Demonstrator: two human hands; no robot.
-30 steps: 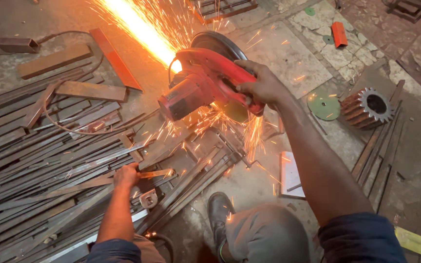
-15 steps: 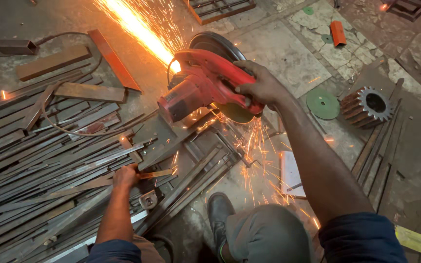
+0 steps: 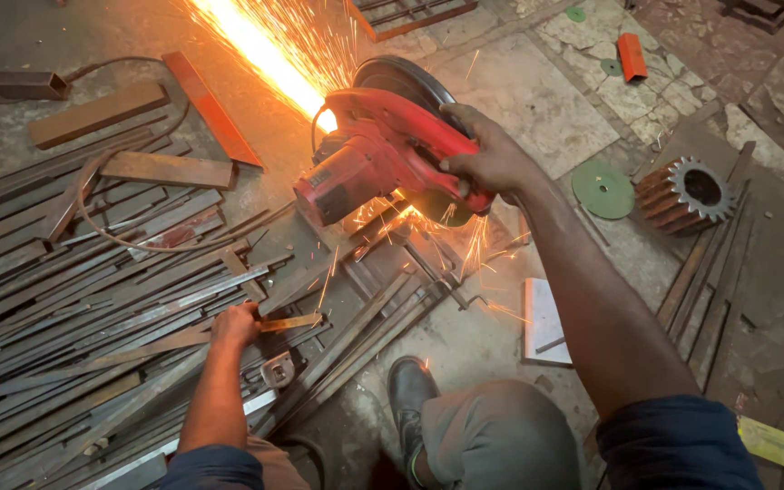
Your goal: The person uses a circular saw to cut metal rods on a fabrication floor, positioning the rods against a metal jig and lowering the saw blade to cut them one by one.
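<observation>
Head view: my right hand (image 3: pixel 487 163) is wrapped tight on the red saw (image 3: pixel 374 150) handle at frame centre. Left hand (image 3: pixel 235 324), fingers pressed onto the flat bar (image 3: pixel 174 340) at lower left; its long axis runs right, toward the blade.

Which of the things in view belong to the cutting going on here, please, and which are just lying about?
In use: red chop saw, gripped by the right hand; metal strip, held by the left hand.

Lying about: green disc, toothed gear, orange block, loose cable.
</observation>
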